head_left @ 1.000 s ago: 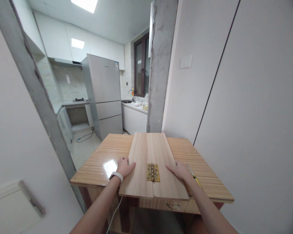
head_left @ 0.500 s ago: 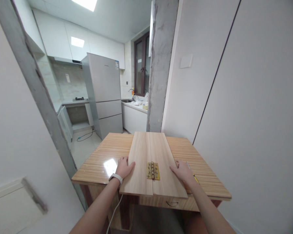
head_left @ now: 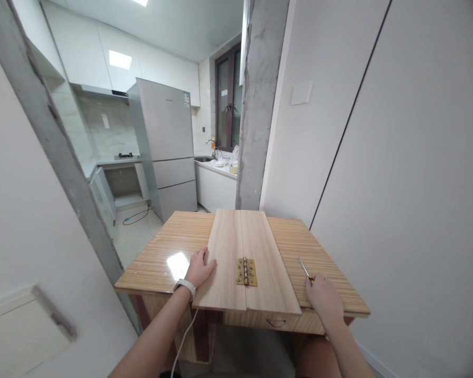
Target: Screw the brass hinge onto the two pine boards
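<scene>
Two pale wooden boards (head_left: 225,247) lie side by side on the table, overhanging its front edge. A brass hinge (head_left: 246,271) bridges their seam, with several screws visible in its plates. My left hand (head_left: 200,268) is at the left board's outer edge, thumb on top and fingers along the side. To the right of the boards, my right hand (head_left: 326,296) is closed around the handle of a screwdriver (head_left: 305,269). The screwdriver's thin metal shaft points away and to the left; most of its yellow and black handle is hidden in my palm.
The wood-grain table (head_left: 157,257) has a drawer with a dark handle (head_left: 276,323). A white cable (head_left: 184,341) hangs below its front left. Beyond stand a grey refrigerator (head_left: 171,126) and a sink (head_left: 204,158). A white wall (head_left: 398,157) rises on the right.
My right hand has left the right board's edge, moved right and toward me, and taken hold of the screwdriver on the table. My left hand stays at the left board.
</scene>
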A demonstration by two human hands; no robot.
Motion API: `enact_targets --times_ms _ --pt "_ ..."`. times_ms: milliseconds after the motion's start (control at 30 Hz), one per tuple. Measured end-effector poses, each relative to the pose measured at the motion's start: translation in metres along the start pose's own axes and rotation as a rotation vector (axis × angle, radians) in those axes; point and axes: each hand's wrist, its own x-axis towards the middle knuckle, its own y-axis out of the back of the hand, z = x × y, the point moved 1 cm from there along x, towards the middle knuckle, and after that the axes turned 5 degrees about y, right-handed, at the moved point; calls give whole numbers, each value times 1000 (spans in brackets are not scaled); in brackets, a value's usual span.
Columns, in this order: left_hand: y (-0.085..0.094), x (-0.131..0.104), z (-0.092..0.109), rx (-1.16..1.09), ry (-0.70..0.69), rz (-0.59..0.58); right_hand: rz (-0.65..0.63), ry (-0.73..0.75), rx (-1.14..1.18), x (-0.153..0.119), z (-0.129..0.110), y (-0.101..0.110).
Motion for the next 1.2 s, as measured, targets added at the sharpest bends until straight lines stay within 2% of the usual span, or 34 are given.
enact_targets --times_ms 100,233,367,467,600,800,1200 --pt "3 -12 5 -17 -4 0 10 29 98 -2 -9 2" --pt "7 -29 17 25 -23 5 19 77 261 -13 -44 10" --pt "10 -38 25 64 -1 35 145 202 199 -26 -85 13" --pt "11 -40 24 28 9 22 169 251 171 -31 -103 8" --pt "12 -42 22 -39 -4 20 144 242 246 -34 -109 2" --pt "15 -43 25 -77 19 21 110 204 323 -36 -107 3" --pt "14 -38 20 -159 66 -2 116 202 342 -34 -103 3"
